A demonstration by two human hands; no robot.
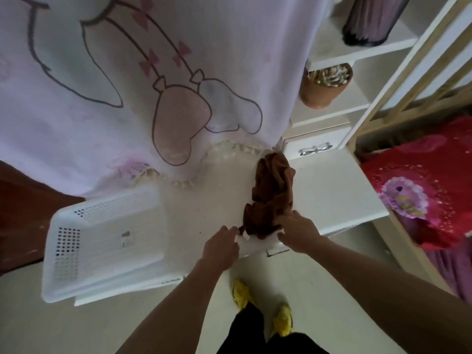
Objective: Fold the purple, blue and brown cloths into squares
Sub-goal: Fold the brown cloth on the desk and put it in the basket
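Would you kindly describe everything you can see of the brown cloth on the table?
The brown cloth is soft rust-brown fabric, unfolded, crumpled in a long heap on the white table. A small white tag shows at its near corner, where the left hand touches it; the right hand rests on its near right edge.

We are in a home bedroom: a red bedspread (419,190) on a wooden bed frame (398,80), white shelves (357,54), a cartoon-printed curtain (127,85).

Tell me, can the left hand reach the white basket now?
Probably yes. The left hand seems to pinch a corner of the brown cloth, and the white basket lies beside it; nothing stands between them.
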